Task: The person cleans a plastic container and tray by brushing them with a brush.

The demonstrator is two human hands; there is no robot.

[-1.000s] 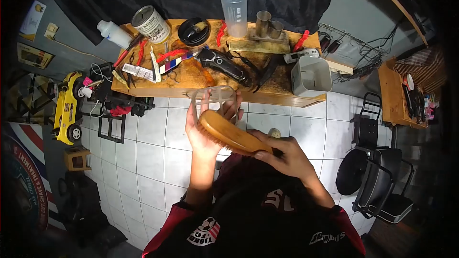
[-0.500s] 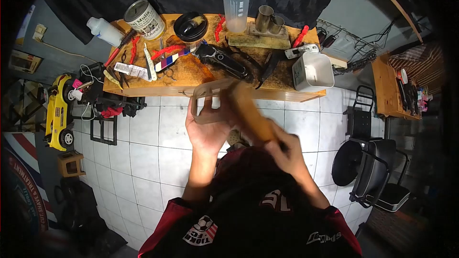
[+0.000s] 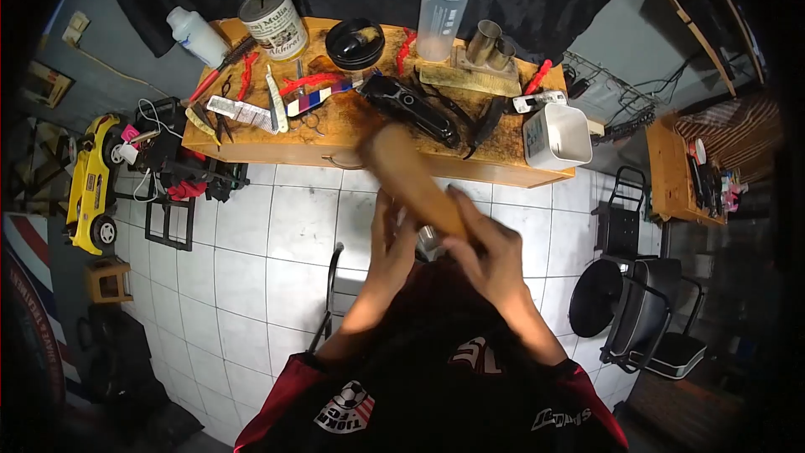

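Note:
A long brown wooden brush (image 3: 415, 180), smeared by motion, slants from above the table's front edge down to my right hand (image 3: 493, 256). The fingers of that hand are wrapped around its lower end. Just left of the brush is my left hand (image 3: 392, 243), its fingers curled upward and partly covered by the brush. What it holds, if anything, is hidden. On the table behind them lie a black hair clipper (image 3: 411, 109), a pale comb (image 3: 241, 112), an open straight razor (image 3: 277, 101) and scissors (image 3: 310, 123).
The wooden table (image 3: 277, 149) also bears a can (image 3: 275, 23), a black bowl (image 3: 354, 46), a clear bottle (image 3: 442, 13), metal cups (image 3: 484, 44) and a white container (image 3: 558, 136). Black chairs (image 3: 641, 306) stand right; a yellow toy car (image 3: 92, 184) is at left.
The brush has swung left and forward, over where the translucent plastic frame was in my left hand. That frame no longer shows. The view has shifted slightly.

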